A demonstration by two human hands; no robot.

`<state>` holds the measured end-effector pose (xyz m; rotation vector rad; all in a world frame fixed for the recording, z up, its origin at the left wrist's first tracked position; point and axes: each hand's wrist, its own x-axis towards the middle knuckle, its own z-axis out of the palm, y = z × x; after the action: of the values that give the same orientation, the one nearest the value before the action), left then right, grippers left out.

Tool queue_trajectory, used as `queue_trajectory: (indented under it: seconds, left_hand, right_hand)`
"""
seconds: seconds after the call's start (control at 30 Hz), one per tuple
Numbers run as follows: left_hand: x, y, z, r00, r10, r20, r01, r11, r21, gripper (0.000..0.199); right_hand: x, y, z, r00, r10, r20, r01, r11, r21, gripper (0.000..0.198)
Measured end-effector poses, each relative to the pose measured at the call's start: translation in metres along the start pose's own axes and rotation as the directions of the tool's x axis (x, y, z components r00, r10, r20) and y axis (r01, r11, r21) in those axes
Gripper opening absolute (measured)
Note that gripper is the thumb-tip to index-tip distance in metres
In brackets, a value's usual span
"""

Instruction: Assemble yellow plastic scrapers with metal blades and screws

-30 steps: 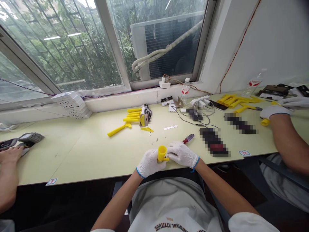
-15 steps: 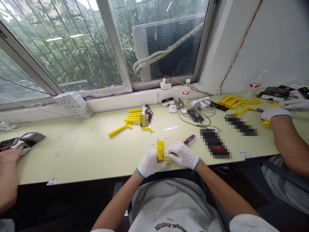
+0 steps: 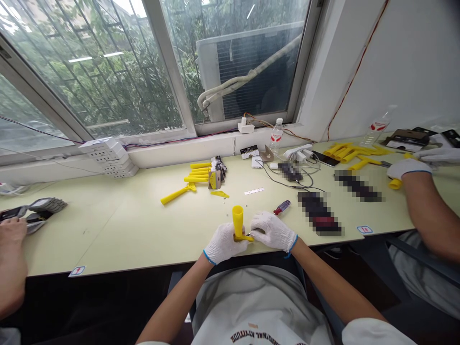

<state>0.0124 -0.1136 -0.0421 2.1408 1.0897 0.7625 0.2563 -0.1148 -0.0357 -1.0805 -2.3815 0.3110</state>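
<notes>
My left hand (image 3: 227, 243), in a white knit glove with a blue cuff, is closed round a yellow plastic scraper handle (image 3: 237, 221). The hollow tube stands nearly upright with its open end up, and its flat head lies low between my hands. My right hand (image 3: 271, 231), gloved alike, is closed in a pinch at the edge of that head. A tiny dark thing shows at its fingertips, too small to name. Beyond them lie a few small screws (image 3: 246, 205), a yellow flat piece (image 3: 220, 194) and a screwdriver (image 3: 282, 207) with a clear and red handle.
Further back lie several yellow scrapers (image 3: 199, 172) with packaging cards and one loose scraper (image 3: 178, 194). A thin metal strip (image 3: 254, 190), cables (image 3: 305, 167), a water bottle (image 3: 276, 134) and blurred dark items (image 3: 319, 213) lie around. Co-workers' hands (image 3: 409, 168) are at both sides.
The tube's open end has shifted slightly left and up between my hands. My right fingers stay at the head's edge. The co-worker's hand at the left has moved a little.
</notes>
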Motion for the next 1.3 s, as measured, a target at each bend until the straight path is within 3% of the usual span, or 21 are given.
queue_trajectory:
  seconds: [0.13,0.4,0.57,0.8,0.93,1.13,1.3]
  left_hand:
    - [0.001,0.007,-0.004,0.997,-0.066,0.028,0.069,0.988,-0.135,0.022]
    - [0.002,0.016,-0.011,0.996,-0.089,0.027,0.093,0.958,-0.27,0.026]
    - [0.002,0.013,-0.009,0.989,-0.144,0.041,0.148,0.893,-0.426,0.032]
    - [0.005,0.01,-0.011,0.969,-0.229,0.094,0.237,0.749,-0.619,0.043]
    - [0.007,0.007,-0.008,0.954,-0.279,0.107,0.271,0.653,-0.707,0.049]
    - [0.003,0.012,0.01,0.92,-0.359,0.156,0.288,0.349,-0.892,0.046]
    - [0.003,0.017,0.014,0.912,-0.373,0.17,0.27,0.236,-0.933,0.048]
  right_hand:
    - [0.0,0.0,0.001,1.0,-0.005,-0.007,0.005,1.0,-0.001,0.017]
    - [0.0,-0.001,0.001,1.0,0.005,-0.023,-0.005,1.0,0.009,0.018]
    - [-0.004,0.0,0.003,0.997,-0.015,-0.07,0.018,0.999,0.041,0.011]
    - [-0.001,-0.006,0.005,0.979,-0.072,-0.189,0.086,0.994,0.066,0.013]
    - [0.0,-0.008,0.009,0.958,-0.134,-0.253,0.135,0.991,-0.012,0.016]
    - [-0.005,-0.008,0.016,0.926,-0.151,-0.345,0.145,0.988,-0.043,0.016]
    - [-0.002,-0.014,0.019,0.9,-0.172,-0.401,0.157,0.985,-0.07,0.02]
